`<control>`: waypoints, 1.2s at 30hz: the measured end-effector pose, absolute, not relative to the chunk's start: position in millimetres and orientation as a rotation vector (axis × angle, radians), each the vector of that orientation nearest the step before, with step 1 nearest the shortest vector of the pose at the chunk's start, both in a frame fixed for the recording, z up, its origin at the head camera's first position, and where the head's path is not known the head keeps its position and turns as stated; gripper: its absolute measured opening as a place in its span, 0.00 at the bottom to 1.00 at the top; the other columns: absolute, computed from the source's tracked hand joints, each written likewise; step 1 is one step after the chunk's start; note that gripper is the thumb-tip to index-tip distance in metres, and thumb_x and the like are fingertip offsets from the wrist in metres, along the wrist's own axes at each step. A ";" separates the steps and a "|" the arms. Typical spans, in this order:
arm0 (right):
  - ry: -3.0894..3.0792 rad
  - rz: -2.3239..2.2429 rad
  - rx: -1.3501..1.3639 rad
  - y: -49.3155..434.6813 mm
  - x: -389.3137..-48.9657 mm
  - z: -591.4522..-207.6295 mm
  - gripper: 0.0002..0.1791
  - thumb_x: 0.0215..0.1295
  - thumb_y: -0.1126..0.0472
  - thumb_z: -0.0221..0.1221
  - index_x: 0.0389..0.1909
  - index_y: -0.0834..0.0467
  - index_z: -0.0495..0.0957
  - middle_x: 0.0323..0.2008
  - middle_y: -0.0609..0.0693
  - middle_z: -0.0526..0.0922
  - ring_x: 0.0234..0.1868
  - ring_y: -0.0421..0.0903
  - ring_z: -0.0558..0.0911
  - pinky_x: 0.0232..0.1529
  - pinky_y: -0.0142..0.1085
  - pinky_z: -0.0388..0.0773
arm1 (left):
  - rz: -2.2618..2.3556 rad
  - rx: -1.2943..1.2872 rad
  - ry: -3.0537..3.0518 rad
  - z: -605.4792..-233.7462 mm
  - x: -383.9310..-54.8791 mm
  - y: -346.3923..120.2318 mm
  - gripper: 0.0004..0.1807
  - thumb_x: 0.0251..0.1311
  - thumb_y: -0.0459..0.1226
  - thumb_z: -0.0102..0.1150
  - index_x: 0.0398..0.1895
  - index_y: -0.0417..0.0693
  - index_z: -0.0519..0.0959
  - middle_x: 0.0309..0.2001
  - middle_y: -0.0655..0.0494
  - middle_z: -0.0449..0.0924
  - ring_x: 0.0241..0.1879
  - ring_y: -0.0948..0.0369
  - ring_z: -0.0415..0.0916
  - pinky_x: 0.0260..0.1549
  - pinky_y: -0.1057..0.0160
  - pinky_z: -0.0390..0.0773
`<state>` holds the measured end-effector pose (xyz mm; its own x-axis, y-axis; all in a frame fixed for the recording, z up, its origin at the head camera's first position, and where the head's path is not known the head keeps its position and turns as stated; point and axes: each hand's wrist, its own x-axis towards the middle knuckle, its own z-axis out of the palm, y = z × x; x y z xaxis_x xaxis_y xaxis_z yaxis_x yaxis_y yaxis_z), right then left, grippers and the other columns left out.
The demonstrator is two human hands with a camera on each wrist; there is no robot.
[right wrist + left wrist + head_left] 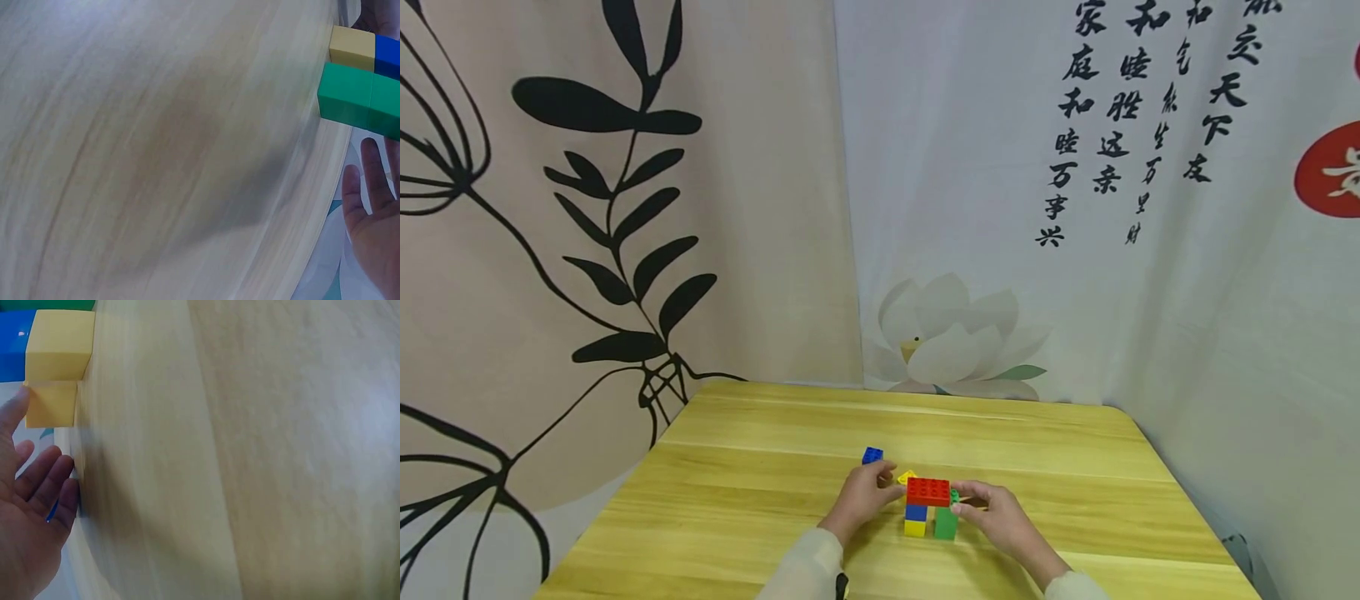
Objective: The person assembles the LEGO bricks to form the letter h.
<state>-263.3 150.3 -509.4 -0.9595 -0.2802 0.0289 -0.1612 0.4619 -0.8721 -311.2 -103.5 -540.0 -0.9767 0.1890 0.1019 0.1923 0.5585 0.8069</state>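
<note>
A red brick [928, 491] lies across two short pillars on the wooden table. The left pillar has a blue brick [916, 512] over a yellow brick [915, 528]; the right one is green [946, 523], with green studs showing beside the red brick's end. My left hand [867, 497] is at the red brick's left end, thumb tip right at its side, other fingers loosely spread. At the opposite end is my right hand [996, 512], thumb and index finger close to the green studs. In the right wrist view its other fingers extend beside the green bricks [356, 97]; thumb and index are out of view.
Beyond my left hand stands another blue brick [872, 455], partly hidden by the fingers. A small yellow piece [907, 477] lies just behind the red brick. The table [760, 433] reaches back to a printed curtain [775, 250].
</note>
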 end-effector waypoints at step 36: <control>2.573 -1.529 -0.402 150.0 -260.2 -508.8 0.27 0.66 0.50 0.64 0.59 0.62 0.78 0.54 0.60 0.81 0.49 0.53 0.81 0.43 0.42 0.82 | -1.446 -0.501 -2.794 -537.5 -324.2 -97.3 0.16 0.61 0.32 0.67 0.51 0.40 0.80 0.43 0.50 0.81 0.43 0.54 0.79 0.45 0.52 0.81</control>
